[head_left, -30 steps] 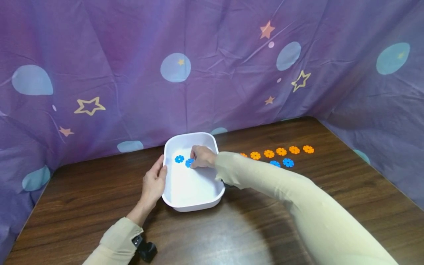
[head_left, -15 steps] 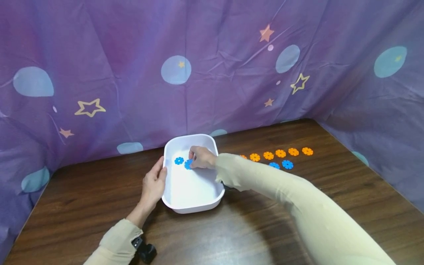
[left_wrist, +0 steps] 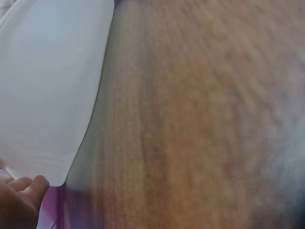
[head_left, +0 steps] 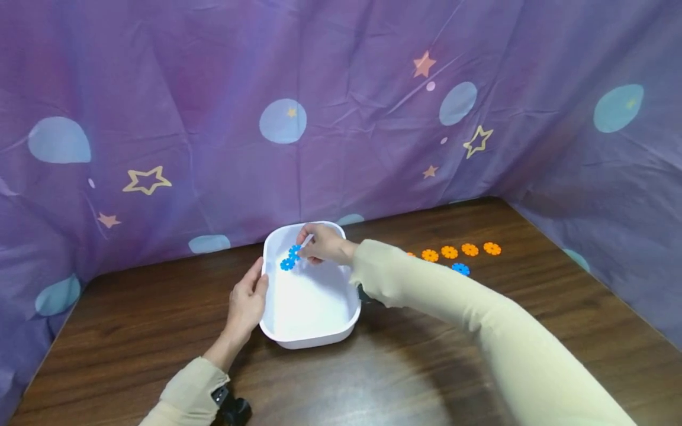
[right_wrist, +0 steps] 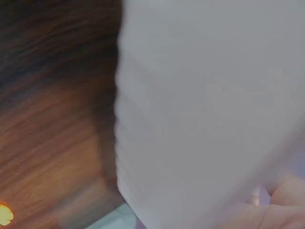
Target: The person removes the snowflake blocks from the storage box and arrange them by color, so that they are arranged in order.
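Observation:
A white plastic tub [head_left: 311, 307] stands on the table. My left hand [head_left: 247, 299] holds its left rim, the thumb at the edge and the fingers along the outer side. In the left wrist view, fingers [left_wrist: 21, 195] touch a corner of the tub [left_wrist: 52, 86]. Inside the tub, my right hand [head_left: 326, 244] pinches a blue snowflake disc [head_left: 295, 252] between thumb and finger. Right beside it is a second blue snowflake disc [head_left: 288, 264]; whether they touch or overlap I cannot tell. The tub wall [right_wrist: 200, 95] covers most of the right wrist view.
Right of the tub, several orange snowflake discs [head_left: 449, 252] lie in a row on the brown wooden table [head_left: 405, 367]. A blue disc [head_left: 460, 269] lies before them. My right sleeve [head_left: 426, 278] hides part of this area. A purple curtain [head_left: 224, 148] hangs behind.
My right hand has moved up and left with its blue disc, towards the other blue disc. The right sleeve now covers more of the discs on the table. The left hand stays at the rim.

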Demonstrator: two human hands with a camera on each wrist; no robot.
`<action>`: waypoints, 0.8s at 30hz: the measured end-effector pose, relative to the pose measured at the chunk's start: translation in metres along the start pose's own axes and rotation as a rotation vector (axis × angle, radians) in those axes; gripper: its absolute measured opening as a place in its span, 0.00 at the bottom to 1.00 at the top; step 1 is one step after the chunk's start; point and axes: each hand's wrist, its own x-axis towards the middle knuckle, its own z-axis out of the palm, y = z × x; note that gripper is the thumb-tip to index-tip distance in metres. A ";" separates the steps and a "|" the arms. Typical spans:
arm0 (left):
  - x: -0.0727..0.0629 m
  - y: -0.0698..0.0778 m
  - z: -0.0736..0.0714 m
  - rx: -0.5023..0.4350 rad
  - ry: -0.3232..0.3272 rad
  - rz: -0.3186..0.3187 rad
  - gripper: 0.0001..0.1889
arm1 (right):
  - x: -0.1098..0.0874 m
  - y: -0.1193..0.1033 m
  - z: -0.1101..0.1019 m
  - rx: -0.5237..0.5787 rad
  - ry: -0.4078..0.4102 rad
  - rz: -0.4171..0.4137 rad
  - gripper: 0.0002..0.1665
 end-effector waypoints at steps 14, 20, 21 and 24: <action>-0.003 0.003 0.000 0.007 0.033 0.040 0.24 | -0.043 0.001 -0.057 0.242 0.125 0.040 0.12; 0.000 0.002 -0.002 0.002 -0.016 -0.020 0.25 | -0.069 0.022 -0.093 0.285 0.167 0.062 0.12; -0.001 0.002 -0.002 0.005 -0.022 -0.024 0.25 | -0.074 0.026 -0.099 0.291 0.174 0.066 0.12; -0.001 0.003 -0.001 0.009 -0.030 -0.026 0.25 | -0.090 0.042 -0.118 0.272 0.199 0.086 0.12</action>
